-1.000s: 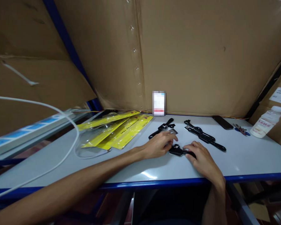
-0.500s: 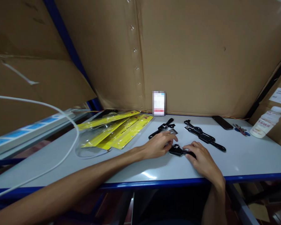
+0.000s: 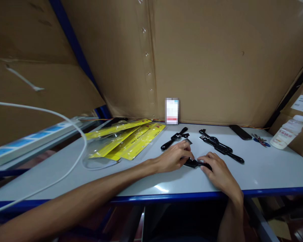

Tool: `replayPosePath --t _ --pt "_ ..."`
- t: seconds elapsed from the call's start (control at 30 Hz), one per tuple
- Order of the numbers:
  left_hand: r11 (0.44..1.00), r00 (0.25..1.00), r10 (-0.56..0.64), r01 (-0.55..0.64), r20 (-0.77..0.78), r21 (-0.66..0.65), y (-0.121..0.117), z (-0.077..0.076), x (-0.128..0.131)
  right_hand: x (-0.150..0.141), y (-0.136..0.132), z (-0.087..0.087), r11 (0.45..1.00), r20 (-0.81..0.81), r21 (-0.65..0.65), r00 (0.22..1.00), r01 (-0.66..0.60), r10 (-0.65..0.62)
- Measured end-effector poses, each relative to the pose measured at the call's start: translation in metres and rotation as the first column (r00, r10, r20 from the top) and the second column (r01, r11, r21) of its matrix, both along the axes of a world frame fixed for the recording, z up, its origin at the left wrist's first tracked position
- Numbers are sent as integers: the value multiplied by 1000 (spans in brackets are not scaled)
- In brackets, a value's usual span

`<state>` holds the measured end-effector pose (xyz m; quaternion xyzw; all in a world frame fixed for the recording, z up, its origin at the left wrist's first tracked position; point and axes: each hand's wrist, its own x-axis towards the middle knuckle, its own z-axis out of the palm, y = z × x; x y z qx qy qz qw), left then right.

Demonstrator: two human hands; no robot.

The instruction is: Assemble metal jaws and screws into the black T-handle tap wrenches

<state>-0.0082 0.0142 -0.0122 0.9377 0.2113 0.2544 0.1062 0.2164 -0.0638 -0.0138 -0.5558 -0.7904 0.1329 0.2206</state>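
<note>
Head view: glossy black metal hand tool (image 3: 191,163) is best pressed flat on white blue-edged table (image 3: 146,183) & steadied by its slim handle (image 3: 206,165), w/ fingertips clear of any edge. Handle is pinched by R hand (image 3: 215,169); tool's body lies L of that grip, partly hidden by L hand (image 3: 173,156), fingers bent, pinch can't be confirmed

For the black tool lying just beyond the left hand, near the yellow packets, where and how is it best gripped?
Probably by its near-left handle, pinched across its width by the left hand, coming from above on the near side. That end is slim, rounded and unobstructed on the table, while the grey metal plate lies off to the tool's right.
</note>
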Motion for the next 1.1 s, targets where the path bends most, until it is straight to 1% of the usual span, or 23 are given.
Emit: replayPosePath --t 0.1,0.2,0.27,0.33,0.4,0.5,0.57,0.6,0.67,0.73,0.8,0.97,1.1 --pt "999 999 -20 22 39 -38 -1 0 1 0 0 0 1000 6 0 1000 3 -3" --pt "997 994 59 -54 91 -53 -2 1 2 0 0 0 1000 16 7 1000 0 -1" --pt "993 990 114 -111 80 -49 -2 2 2 0 -1 0 1000 18 10 1000 1 -1" --pt "991 991 126 -124 47 -39 -3 2 2 0 -1 0 1000 15 10 1000 3 -3" --pt "995 995 96 -96 18 -27 -3 3 2 0 0 0 1000 10 10 1000 1 -1" --pt "999 1000 13 -13 3 -31 -4 4 1 0 0 0 1000 9 5 1000 -6 6" --pt "999 1000 1 0 23 -44 -3 4 0 1 0 0 1000 11 2 1000 -7 7" --pt "999 999 23 -21 43 -47 -1 3 0 1 0 0 1000 12 1 1000 -7 7" --pt "994 993 102 -99 68 -42 3 1 -2 1 0 1 1000 13 -1 1000 -5 5" --pt "984 982 179 -178 52 -30 6 0 -3 0 -1 2 1000 15 -2 1000 -3 3" --pt "976 976 216 -216 12 -14 9 0 -5 0 -2 2 1000 13 0 1000 2 -2" --pt "981 980 192 -191 -49 32 6 3 -5 -1 -2 4 1000 14 -5 1000 6 -5" --pt "981 981 189 -187 -48 46 5 2 -4 -1 -2 4 1000 12 -8 1000 6 -6"
